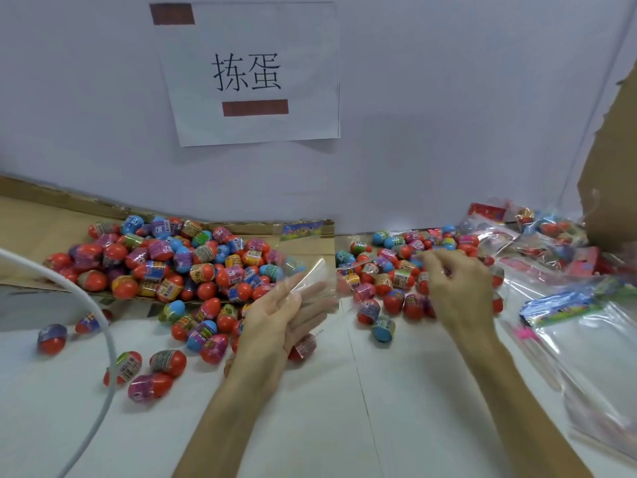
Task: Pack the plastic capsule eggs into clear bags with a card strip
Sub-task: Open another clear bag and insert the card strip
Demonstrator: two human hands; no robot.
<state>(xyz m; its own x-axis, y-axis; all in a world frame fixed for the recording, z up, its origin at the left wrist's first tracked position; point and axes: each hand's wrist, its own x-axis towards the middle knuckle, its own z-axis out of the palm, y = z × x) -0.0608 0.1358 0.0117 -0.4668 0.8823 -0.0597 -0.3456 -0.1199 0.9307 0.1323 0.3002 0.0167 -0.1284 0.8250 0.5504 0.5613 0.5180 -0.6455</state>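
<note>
My left hand (275,322) holds a clear bag (312,257) over the table's middle; the bag stands up from my fingers, with a colourful card strip (303,230) at its top. My right hand (455,288) hovers over the right pile of capsule eggs (389,281), fingers pinched together; whether it grips an egg or the bag's edge is unclear. A bigger heap of red, blue and pink capsule eggs (179,260) lies on flattened cardboard at the left. Loose eggs (162,363) are scattered in front of it.
Empty clear bags with card strips (568,308) lie stacked at the right. Filled bags (537,236) pile up at the back right beside a torn cardboard box wall (610,167). A white cable (103,339) curves across the left. A paper sign (251,74) hangs on the back wall.
</note>
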